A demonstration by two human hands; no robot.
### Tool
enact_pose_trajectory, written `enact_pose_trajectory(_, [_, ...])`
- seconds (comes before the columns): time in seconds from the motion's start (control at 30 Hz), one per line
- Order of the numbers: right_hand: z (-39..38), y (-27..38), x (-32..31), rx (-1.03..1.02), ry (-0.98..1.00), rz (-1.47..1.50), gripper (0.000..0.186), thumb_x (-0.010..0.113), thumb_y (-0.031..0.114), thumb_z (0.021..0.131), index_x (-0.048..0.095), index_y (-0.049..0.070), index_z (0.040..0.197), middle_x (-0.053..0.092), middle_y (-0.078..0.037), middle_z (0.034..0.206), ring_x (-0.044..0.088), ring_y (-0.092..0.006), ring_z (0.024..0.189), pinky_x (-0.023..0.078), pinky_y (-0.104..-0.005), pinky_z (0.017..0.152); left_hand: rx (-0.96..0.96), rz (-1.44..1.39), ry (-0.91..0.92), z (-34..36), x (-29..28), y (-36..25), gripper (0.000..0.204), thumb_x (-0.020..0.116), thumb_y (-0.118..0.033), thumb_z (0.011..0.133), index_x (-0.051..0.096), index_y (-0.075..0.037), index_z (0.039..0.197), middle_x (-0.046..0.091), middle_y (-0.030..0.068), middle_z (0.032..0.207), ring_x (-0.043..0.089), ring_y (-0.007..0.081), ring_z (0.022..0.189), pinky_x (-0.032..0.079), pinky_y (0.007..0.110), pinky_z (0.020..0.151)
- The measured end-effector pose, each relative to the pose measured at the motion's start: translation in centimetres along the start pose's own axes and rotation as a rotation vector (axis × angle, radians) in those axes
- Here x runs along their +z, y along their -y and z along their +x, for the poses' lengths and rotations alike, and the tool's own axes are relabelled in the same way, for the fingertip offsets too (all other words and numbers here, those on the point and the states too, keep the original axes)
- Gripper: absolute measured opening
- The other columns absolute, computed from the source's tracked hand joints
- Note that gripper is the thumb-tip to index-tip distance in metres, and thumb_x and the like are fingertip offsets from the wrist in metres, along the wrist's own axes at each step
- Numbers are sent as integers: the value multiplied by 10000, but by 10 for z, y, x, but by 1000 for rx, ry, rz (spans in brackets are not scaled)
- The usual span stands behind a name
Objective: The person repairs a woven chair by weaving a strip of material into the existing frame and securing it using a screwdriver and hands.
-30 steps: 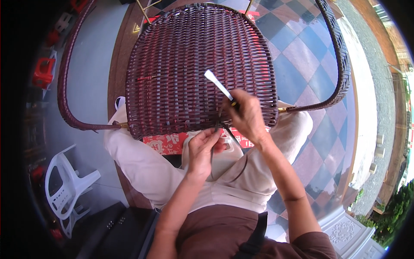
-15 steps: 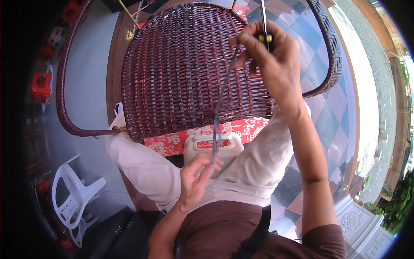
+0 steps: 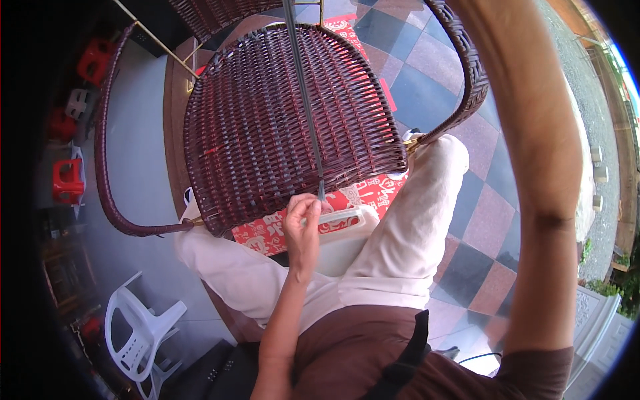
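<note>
A dark red-brown woven wicker chair seat point(image 3: 267, 113), with braided curved arms point(image 3: 103, 167), rests across my thighs. My left hand point(image 3: 303, 217) is closed in a pinch on a long grey strip point(image 3: 305, 100) just below the seat's near edge. The strip runs taut up over the weave and out of the top of the picture. My right forearm point(image 3: 540, 133) rises steeply at the right; its hand is beyond the top edge. A whitish plastic container point(image 3: 353, 243) with a handle opening sits between my legs, beside a red-and-white patterned surface point(image 3: 373, 190) under the seat.
At left, red stools point(image 3: 67, 183) and a white plastic chair point(image 3: 133, 333) stand on grey floor, near a black item point(image 3: 213, 373). A checkered tile floor point(image 3: 467, 240) lies to my right, bordered by a pale ledge with small posts point(image 3: 598, 175). Brass-coloured rods point(image 3: 167, 50) rise behind the seat.
My right hand, earlier holding a white-bladed tool with a dark handle, has swept upward out of view, drawing the strip long. My left hand has shifted up toward the seat's edge.
</note>
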State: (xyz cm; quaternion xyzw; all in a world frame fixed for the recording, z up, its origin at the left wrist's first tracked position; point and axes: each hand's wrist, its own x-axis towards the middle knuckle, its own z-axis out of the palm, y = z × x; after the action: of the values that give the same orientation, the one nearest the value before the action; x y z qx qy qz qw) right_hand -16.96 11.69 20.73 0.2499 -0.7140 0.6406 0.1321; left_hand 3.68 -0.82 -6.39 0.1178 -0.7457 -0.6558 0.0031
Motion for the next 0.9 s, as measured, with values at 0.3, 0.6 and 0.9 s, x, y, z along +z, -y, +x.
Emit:
enact_pose_trajectory(0.3, [-76, -4, -51, 155, 97, -197, 143, 521, 66, 891, 573, -48, 822, 620, -112, 666, 622, -135, 544, 509, -226, 455, 322, 350, -261, 21, 20, 2, 91, 658, -47, 802, 599, 18, 827, 553, 50, 814, 518, 113, 600, 432, 255, 530])
enact_pose_trajectory(0.6, [-129, -6, -82, 301, 127, -304, 145, 528, 73, 884, 583, -43, 815, 620, -111, 659, 619, -137, 538, 507, -231, 456, 528, 450, 91, 65, 2, -16, 136, 632, -25, 778, 619, 20, 907, 590, 122, 839, 564, 247, 735, 451, 360, 694])
enact_pose_trajectory(0.9, [-140, -15, -82, 351, 144, -281, 148, 535, 80, 877, 592, -38, 808, 621, -110, 652, 616, -138, 531, 505, -235, 457, 407, 425, 167, 67, -11, -9, 145, 570, -88, 843, 544, 30, 765, 567, 137, 772, 536, 295, 723, 413, 391, 667])
